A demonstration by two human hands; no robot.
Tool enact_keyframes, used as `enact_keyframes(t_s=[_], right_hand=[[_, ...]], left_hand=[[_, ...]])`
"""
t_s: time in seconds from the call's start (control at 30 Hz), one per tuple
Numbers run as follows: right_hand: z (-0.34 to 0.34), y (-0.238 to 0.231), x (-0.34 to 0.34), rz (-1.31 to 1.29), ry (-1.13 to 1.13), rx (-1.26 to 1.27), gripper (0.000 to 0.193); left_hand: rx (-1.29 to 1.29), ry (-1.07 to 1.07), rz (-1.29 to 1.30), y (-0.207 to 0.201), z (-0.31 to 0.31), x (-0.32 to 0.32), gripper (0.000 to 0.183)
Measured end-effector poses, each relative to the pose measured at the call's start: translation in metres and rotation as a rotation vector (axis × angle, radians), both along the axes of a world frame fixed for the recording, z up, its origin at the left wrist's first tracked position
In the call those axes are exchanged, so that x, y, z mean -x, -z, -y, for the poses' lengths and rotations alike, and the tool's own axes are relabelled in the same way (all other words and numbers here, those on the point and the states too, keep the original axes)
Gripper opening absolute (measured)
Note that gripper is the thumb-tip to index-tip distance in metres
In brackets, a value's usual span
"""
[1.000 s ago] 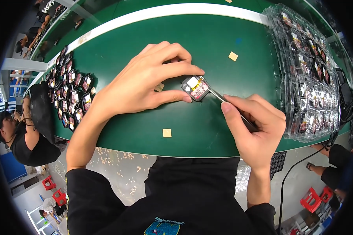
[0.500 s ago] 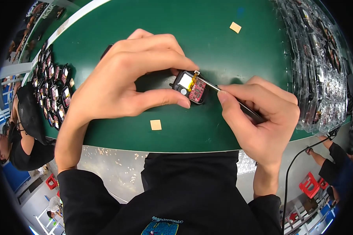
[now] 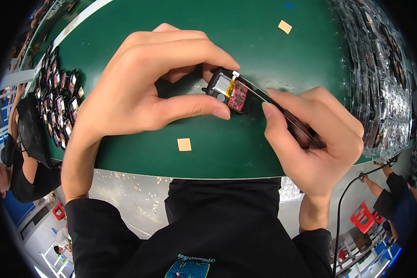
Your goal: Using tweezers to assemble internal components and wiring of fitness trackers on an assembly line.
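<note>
Between the thumb and index finger of my left hand [image 3: 143,83] sits a small black device housing with its inside exposed [image 3: 227,90]. A silver battery [image 3: 222,84] with yellow tape lies in it beside a red circuit board [image 3: 238,97]. My right hand [image 3: 317,132] is closed around slim dark tweezers [image 3: 289,119]. Their thin metal tips reach a small white connector [image 3: 236,74] at the housing's far edge. Whether the tips grip the connector or only touch it, I cannot tell.
Several similar open devices [image 3: 60,102] are grouped at the left of the green table [image 3: 245,157]. Stacked clear plastic trays [image 3: 380,92] line the right side. One cream square [image 3: 184,144] lies near me, another [image 3: 285,27] farther off. A person [image 3: 30,176] sits at the left.
My left hand and the device have moved slightly away from me. The tweezers have shifted along with them, tips still at the white connector, and my right hand has moved slightly right.
</note>
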State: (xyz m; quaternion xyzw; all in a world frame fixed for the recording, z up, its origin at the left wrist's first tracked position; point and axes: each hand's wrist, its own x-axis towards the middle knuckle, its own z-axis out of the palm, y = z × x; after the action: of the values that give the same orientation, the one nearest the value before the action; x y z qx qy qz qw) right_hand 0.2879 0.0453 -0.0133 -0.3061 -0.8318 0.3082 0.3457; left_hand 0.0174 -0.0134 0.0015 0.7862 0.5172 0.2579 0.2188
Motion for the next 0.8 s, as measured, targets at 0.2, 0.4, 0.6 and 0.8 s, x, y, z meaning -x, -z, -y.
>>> enact_keyframes(t_s=[0.2, 0.4, 0.6, 0.8], right_hand=[[-0.001, 0.010, 0.003, -0.036, -0.018, -0.114, 0.028], [0.000, 0.007, 0.008, -0.013, -0.021, -0.112, 0.025], [-0.002, 0.001, 0.002, -0.026, -0.065, 0.132, 0.018], [-0.005, 0.002, 0.002, 0.000, -0.078, 0.158, 0.016]], left_hand=[[-0.015, 0.019, 0.006, 0.002, -0.002, 0.000, 0.055], [-0.011, 0.055, 0.022, 0.001, -0.004, 0.005, 0.056], [0.016, 0.129, 0.057, 0.002, -0.009, 0.015, 0.059], [0.030, 0.162, 0.036, -0.001, -0.011, 0.016, 0.060]])
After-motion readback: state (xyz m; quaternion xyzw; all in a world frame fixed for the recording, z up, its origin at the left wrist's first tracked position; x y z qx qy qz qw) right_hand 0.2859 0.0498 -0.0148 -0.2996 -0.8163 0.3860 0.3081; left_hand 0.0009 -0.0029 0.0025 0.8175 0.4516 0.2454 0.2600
